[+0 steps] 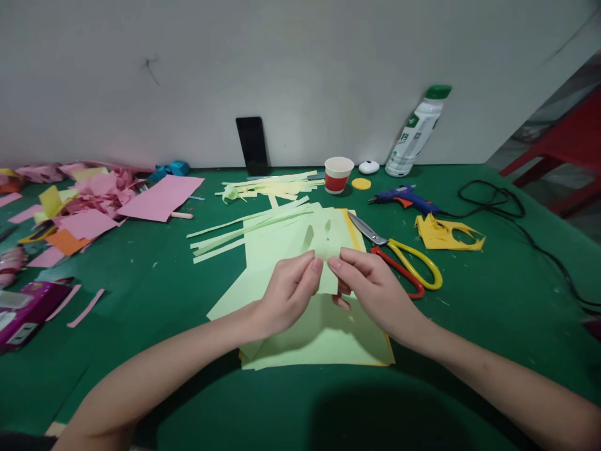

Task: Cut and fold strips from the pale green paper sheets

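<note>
Between my two hands is a small piece of light green paper (328, 285), raised above a stack of light green sheets (300, 344). My left hand (292, 291) pinches its left edge between thumb and curled fingers. On the other side, my right hand (370, 285) grips the paper's right edge, thumb on top and some fingertips showing below. Orange paper shows at the stack's edges. Right beside my right hand lie scissors (392, 244) with one yellow and one red handle. Several green paper strips (244, 235) rest across the stack's upper left.
Along the wall stand a black phone (252, 145), a red-and-white paper cup (338, 175) and a leaning white bottle (416, 134). A blue glue gun (406, 199) with its cord lies right, near yellow paper scrap (434, 235). Pink paper (162, 197) and a purple object (35, 310) are left.
</note>
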The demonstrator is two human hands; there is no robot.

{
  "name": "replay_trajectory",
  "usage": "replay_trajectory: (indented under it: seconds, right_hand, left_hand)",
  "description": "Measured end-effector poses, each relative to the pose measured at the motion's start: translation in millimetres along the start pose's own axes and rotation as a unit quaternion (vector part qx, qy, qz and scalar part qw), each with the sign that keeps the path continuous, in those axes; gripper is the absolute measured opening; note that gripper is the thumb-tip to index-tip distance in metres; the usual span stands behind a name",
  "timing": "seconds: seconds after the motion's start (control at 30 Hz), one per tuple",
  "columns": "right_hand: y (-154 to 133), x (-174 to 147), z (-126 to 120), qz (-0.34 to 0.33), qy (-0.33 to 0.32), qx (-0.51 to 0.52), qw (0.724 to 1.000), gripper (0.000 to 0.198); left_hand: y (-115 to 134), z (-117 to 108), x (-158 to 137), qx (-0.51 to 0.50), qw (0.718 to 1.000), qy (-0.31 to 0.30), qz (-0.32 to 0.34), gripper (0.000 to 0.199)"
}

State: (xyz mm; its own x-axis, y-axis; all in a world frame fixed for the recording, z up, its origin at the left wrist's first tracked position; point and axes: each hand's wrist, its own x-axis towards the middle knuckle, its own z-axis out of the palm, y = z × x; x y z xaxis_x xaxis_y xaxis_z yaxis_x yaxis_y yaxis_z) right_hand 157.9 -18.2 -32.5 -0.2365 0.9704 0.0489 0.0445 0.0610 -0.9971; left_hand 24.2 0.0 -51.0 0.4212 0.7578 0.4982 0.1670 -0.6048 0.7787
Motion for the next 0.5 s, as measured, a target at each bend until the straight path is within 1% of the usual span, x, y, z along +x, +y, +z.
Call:
replay_trajectory:
  seconds: [0.17,0.3,0.37,0.5]
  right_hand:
    - [2.9,-3.2,4.2,-0.025,0.022,0.016,0.999,0.034]
    - [3.6,-3.4,2.2,-0.004,-0.021,0.031,0.999,0.032]
    - [3.2,-2.9,0.3,0.004,-0.031,0.034,0.999,0.031]
    - [1.9,-0.9,-1.8,0.002,-0.005,0.025,1.0,0.029]
  left_hand:
    - [-1.6,0.6,-1.7,0.0,0.999,-0.002,-0.039,0.031]
    - [-3.2,0.4,-0.5,-0.011,0.999,0.013,-0.037,0.032]
    - [-3.5,0.3,0.1,-0.018,0.999,0.018,-0.041,0.033]
    - [-2.7,0.1,0.0,-0.027,0.998,0.009,-0.062,0.035]
